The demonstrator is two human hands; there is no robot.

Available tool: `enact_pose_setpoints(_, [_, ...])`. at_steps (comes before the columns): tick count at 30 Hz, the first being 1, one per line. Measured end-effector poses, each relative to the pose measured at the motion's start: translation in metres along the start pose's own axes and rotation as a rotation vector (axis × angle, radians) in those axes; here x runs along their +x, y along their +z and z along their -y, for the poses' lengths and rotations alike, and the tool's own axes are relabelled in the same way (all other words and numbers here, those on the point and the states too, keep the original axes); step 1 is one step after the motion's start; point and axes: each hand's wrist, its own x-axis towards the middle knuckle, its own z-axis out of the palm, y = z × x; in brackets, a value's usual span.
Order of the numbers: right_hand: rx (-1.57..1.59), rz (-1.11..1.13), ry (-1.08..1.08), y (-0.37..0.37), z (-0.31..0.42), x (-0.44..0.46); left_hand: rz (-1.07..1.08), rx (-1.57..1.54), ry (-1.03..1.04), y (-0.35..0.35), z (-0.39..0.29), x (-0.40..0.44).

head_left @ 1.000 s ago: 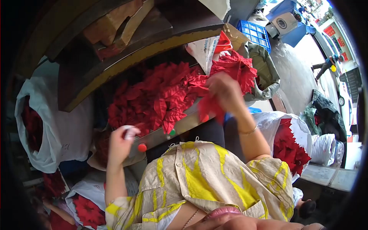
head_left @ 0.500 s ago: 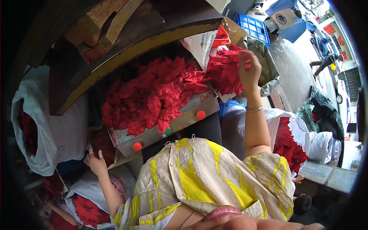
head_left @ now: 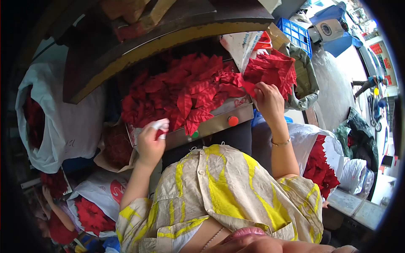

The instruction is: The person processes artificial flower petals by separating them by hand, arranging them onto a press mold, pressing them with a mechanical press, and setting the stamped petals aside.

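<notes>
Two hands at a bed of red poinsettia-shaped cloth

One large, dark machine arm with a yellow-brown curved edge (head_left: 177,29) spans the top. Three open white sacks hold red material: one at left (head_left: 80,122), one at lower left (head_left: 101,187) and one at right (head_left: 299,135). Below the arm lies one metal-fronted machine bed (head_left: 213,127), bearing one loose heap of red, leaf-shaped cloth pieces (head_left: 181,92). Just beside its right end sits one neater stack of red cloth petals (head_left: 270,69). Of the two hands, the right hand (head_left: 270,101), its wrist bearing one thin bracelet (head_left: 281,142), pinches one red cloth piece (head_left: 249,88) between the heap and the stack. The left hand (head_left: 152,141), fingers curled and tipped with white coverings, is near the bed's front left; whether it grips anything cannot be told. Smallest are one round red button (head_left: 233,121) and one round green button (head_left: 195,133) on the front panel
</notes>
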Motion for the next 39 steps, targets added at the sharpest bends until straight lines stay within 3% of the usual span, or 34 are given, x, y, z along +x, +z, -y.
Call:
enact_pose_setpoints(1, [0.009,0.005,-0.014,-0.002,0.009,-0.001,0.063,-0.043,0.035,0.005,-0.013,0.006])
enact_pose_setpoints(3, [0.108,0.156,-0.245,-0.003,0.029,-0.009,0.11,-0.102,0.162,0.021,-0.028,0.015])
enact_pose_setpoints(5, [0.248,0.256,-0.325,0.011,0.047,-0.022,0.12,0.035,0.242,0.031,-0.039,0.022])
enact_pose_setpoints(9, [0.385,0.347,-0.114,0.016,0.053,-0.041,0.082,-0.082,0.124,0.041,-0.029,0.031])
enact_pose_setpoints(13, [0.474,0.343,-0.19,0.017,0.064,-0.045,0.123,-0.147,0.182,0.049,-0.045,0.041])
enact_pose_setpoints(15, [0.531,0.481,-0.259,0.006,0.089,-0.037,0.445,0.01,0.128,0.06,-0.037,0.031])
enact_pose_setpoints(17, [0.536,0.405,-0.273,0.012,0.092,-0.034,0.373,-0.041,-0.007,0.062,-0.032,0.023])
enact_pose_setpoints(19, [0.737,0.434,-0.049,0.024,0.08,-0.035,0.318,-0.04,0.008,0.056,-0.021,0.022])
enact_pose_setpoints(21, [0.755,0.444,-0.037,0.03,0.075,-0.037,0.18,-0.05,0.082,0.046,-0.013,0.03])
enact_pose_setpoints(23, [0.677,0.322,-0.012,0.032,0.075,-0.034,0.068,0.164,-0.109,0.039,-0.004,0.05])
enact_pose_setpoints(26, [0.649,0.305,-0.071,0.038,0.074,-0.028,-0.095,0.205,-0.161,0.055,0.022,0.077])
enact_pose_setpoints(27, [0.639,0.293,-0.101,0.039,0.074,-0.026,-0.099,0.208,-0.158,0.056,0.028,0.082])
enact_pose_setpoints(29, [0.664,0.33,-0.05,0.034,0.072,-0.023,0.113,-0.009,-0.336,0.055,0.036,0.09])
enact_pose_setpoints(30, [0.69,0.373,0.012,0.032,0.073,-0.022,0.01,-0.067,-0.296,0.055,0.032,0.09])
enact_pose_setpoints(33, [0.71,0.45,0.028,0.021,0.079,-0.007,0.073,-0.094,-0.423,0.048,0.036,0.092])
enact_pose_setpoints(34, [0.757,0.452,-0.036,0.028,0.077,-0.005,0.052,-0.052,-0.333,0.05,0.042,0.091])
enact_pose_setpoints(38, [0.581,0.43,-0.268,0.043,0.105,0.015,0.119,-0.06,-0.346,0.047,0.039,0.091])
enact_pose_setpoints(39, [0.582,0.427,-0.264,0.056,0.11,0.016,0.024,0.007,-0.26,0.048,0.039,0.09])
